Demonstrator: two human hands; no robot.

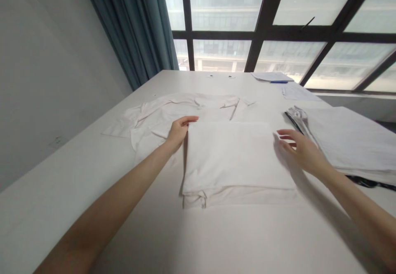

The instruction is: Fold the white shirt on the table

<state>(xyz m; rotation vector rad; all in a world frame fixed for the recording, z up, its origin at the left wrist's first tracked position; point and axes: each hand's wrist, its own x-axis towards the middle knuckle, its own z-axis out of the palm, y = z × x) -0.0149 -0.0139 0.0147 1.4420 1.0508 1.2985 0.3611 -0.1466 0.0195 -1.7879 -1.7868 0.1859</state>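
A folded white garment (232,154), probably a shirt, lies in front of me as a neat rectangle. Its near edge shows several layers and a small rumpled fold at the left. My left hand (179,131) is at the far left corner, fingers stretched along the top edge and touching the cloth; its thumb is mostly hidden. Just off the right edge, my right hand (297,148) hovers with curved, parted fingers and holds nothing. Behind the folded garment, a white collared shirt (179,105) is spread out loosely and wrinkled.
At the right lies a stack of folded white clothes (355,138) with dark items beneath it. Papers (272,76) and a blue pen (279,82) rest at the far end of the white table (216,241). A blue curtain (133,26) and large windows stand beyond.
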